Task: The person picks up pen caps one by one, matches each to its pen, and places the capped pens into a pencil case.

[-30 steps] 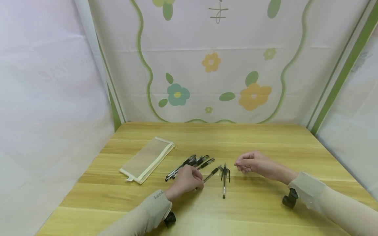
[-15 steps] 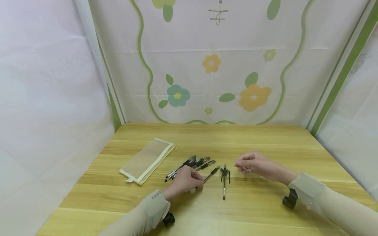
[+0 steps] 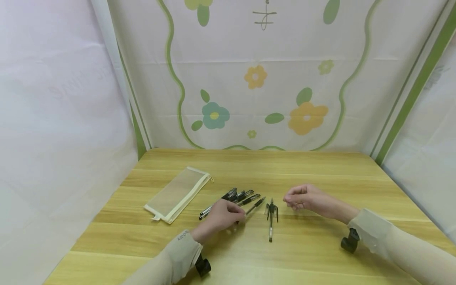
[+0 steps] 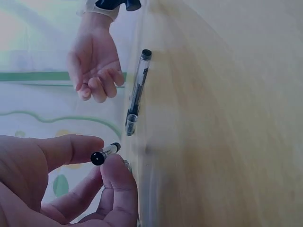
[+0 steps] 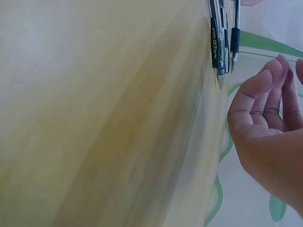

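The left hand [image 3: 223,215] is pinching a likely light, stiff pen [image 3: 254,208], its dark grip [image 3: 259,203] ahead of that hand probably offering surer hold, the right hand [image 3: 308,198] hanging loosely curled, empty

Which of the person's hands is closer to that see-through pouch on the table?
The left. The left hand, pinching a pen, is just right of the pouch in the head view; the right hand is much farther right.

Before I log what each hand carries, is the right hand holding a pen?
No, the right hand holds nothing, while the left hand pinches a pen.
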Action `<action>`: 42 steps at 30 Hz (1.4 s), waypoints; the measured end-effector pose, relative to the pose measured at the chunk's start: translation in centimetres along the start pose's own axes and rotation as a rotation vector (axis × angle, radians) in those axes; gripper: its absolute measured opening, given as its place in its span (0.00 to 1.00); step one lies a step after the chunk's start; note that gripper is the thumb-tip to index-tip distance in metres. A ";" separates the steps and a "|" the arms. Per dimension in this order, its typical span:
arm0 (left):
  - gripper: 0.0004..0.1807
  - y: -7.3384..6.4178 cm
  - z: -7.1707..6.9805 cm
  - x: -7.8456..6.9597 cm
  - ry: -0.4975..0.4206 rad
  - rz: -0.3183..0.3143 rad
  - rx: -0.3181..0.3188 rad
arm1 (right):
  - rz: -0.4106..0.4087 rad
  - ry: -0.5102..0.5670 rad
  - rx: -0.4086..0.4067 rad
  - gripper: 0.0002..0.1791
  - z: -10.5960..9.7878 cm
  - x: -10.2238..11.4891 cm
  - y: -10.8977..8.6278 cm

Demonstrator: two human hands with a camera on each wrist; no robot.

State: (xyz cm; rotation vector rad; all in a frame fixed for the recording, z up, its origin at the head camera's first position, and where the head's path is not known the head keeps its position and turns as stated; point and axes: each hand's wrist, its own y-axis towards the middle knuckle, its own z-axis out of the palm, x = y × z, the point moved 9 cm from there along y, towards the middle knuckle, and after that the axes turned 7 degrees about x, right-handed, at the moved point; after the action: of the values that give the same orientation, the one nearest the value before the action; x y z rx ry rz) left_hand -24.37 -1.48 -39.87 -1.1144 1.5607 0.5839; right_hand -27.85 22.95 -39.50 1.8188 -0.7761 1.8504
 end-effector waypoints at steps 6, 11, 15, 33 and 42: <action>0.10 -0.2 -0.5 0.3 -0.099 -0.002 0.018 | 0.050 -0.168 -0.160 0.21 -1.0 0.0 -0.4; 0.17 -0.5 -1.2 0.2 -0.332 0.042 0.064 | 0.070 -0.387 -0.253 0.20 -1.0 0.7 0.4; 0.20 -1.1 -1.9 -0.1 -0.491 0.070 0.107 | 0.033 -0.533 -0.247 0.16 -0.3 1.4 1.6; 0.20 -2.0 -3.4 -1.1 -0.624 0.067 0.124 | 0.021 -0.612 -0.231 0.21 2.1 0.4 4.0; 0.18 -2.2 -3.6 -1.1 -0.640 0.065 0.133 | 0.053 -0.661 -0.220 0.19 2.5 0.4 4.7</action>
State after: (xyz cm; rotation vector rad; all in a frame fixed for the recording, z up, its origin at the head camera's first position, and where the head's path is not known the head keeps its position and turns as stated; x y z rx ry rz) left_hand -24.21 -5.07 -37.35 -0.6813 1.0598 0.7767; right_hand -29.06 17.74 -39.57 2.2852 -1.2004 1.1118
